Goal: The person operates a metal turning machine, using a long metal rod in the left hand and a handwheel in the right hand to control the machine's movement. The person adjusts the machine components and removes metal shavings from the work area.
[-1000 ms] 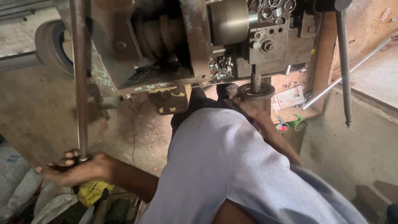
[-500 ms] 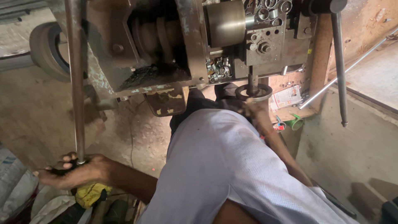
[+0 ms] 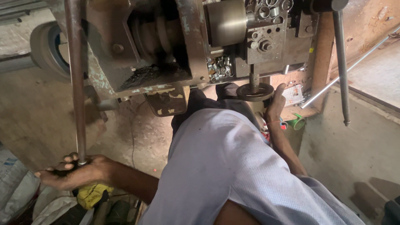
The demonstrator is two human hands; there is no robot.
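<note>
Low at lever (image 3: 75, 83), left hand (image 3: 73, 173) gripping, right hand (image 3: 275, 104) on handwheel (image 3: 254, 92)

Two hands (image 3: 75, 173), two long metal rods (image 3: 75, 83), one handwheel (image 3: 255, 92), one tyre (image 3: 48, 50).

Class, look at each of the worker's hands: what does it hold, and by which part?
The left hand grips the long metal lever at its bottom end. The right hand rests against the rim of the small round handwheel.
</note>
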